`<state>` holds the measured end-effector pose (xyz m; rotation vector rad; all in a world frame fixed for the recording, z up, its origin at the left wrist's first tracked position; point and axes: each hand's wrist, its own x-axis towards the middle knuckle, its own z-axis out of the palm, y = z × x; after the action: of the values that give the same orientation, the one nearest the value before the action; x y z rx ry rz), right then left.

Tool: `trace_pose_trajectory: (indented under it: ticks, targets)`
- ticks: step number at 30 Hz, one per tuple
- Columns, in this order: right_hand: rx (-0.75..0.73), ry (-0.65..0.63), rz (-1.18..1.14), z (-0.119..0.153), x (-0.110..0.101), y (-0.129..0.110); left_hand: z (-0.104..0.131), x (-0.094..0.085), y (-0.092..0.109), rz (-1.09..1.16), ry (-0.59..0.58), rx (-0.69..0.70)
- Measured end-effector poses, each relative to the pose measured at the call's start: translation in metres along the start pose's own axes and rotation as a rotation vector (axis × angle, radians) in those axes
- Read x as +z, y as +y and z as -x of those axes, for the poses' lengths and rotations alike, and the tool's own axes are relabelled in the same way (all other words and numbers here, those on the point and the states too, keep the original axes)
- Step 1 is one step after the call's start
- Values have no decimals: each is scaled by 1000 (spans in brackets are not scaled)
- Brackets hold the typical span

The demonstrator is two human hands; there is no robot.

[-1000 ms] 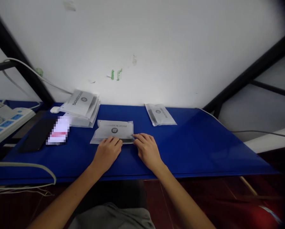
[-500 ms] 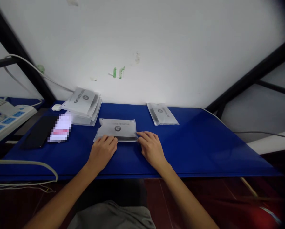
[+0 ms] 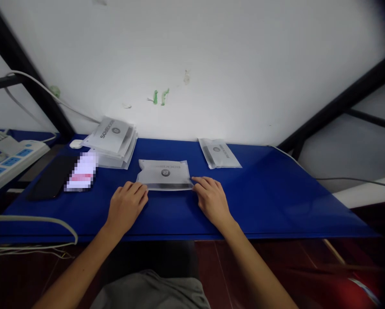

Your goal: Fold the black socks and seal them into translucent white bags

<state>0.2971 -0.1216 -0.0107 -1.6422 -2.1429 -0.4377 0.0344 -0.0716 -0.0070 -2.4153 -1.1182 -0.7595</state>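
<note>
A frosted plastic pouch (image 3: pixel 165 174) with a round black logo lies flat on the blue table, a dark strip showing along its near edge. My left hand (image 3: pixel 128 205) is closed at the pouch's near left corner, its fingertips gripping the edge. My right hand (image 3: pixel 211 199) pinches the near right corner, thumb and fingers together. Behind and to the left sits a stack of similar pouches (image 3: pixel 110 137). Another single pouch (image 3: pixel 219 153) lies near the wall, right of the middle.
At the left are a black phone (image 3: pixel 52 178), a lit, blurred-out screen (image 3: pixel 82 171), a small white case (image 3: pixel 76 144) and a power strip (image 3: pixel 15 161) with cables. A white cable (image 3: pixel 34 221) loops over the table's front left. Black frame bars (image 3: pixel 337 103) slant at both sides.
The pouch between my hands has slid slightly to the right. My right hand has moved right with it, while my left hand has shifted left towards the pouch's corner.
</note>
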Motion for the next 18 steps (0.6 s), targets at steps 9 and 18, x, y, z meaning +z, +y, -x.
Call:
trace_pose_trajectory:
  ticks: [9,18]
  targets:
    - [42,-21,-9,5,1,5,11,-2,-12,-3,-51,-44]
    - [113,-114,-224,6,-15,5,12,-7,-24,242,-239,-2]
